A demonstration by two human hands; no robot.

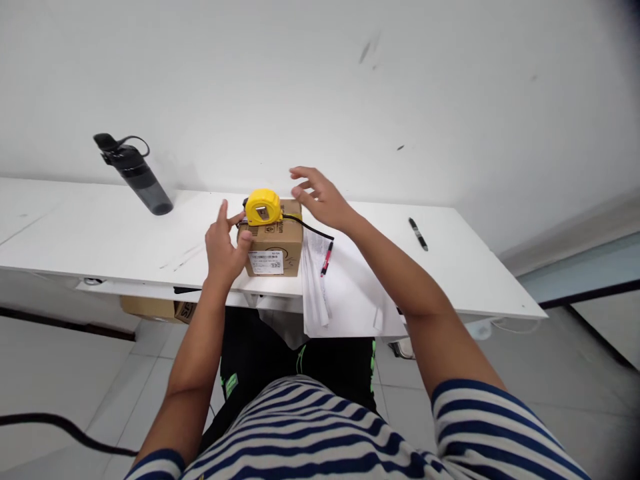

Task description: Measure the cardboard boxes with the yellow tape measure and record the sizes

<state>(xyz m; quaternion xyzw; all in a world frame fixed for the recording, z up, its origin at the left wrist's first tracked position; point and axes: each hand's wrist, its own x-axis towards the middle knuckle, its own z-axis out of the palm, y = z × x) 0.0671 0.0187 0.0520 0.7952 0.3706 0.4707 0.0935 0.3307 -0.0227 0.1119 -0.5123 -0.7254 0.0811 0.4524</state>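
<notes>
Yellow tape measure (263, 207) rests atop cardboard box (293, 257). Left hand (224, 245), fingers spread, at box's left; right hand (324, 201), fingers parted, near its right. Alongside: papers (353, 300), red pen (327, 259). Farther right: black pen (418, 234). Left: bottle (143, 180).

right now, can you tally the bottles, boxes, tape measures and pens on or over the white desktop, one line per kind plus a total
Bottles: 1, the dark bottle
Boxes: 1, the cardboard box
Tape measures: 1, the yellow tape measure
Pens: 2, the red-and-black pen and the black pen
Total: 5
</notes>
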